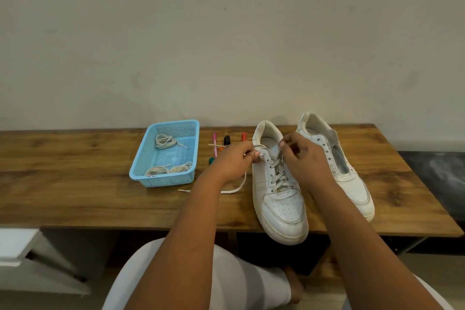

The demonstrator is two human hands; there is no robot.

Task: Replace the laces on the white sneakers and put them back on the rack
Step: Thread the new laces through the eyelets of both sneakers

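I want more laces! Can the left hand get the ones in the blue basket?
Probably yes: the blue basket has no lid and sits just beside the left hand, but that hand is pinching the sneaker's lace.

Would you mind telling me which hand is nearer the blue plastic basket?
Left. The left hand lies between the blue plastic basket and the laced sneaker; the right hand is beyond that sneaker.

Wood table (75, 199): basket (141, 171), sneakers (281, 214), prob. pens (227, 139).

head cam | faces forward-down | close over table (75, 184) | probably seated wearer
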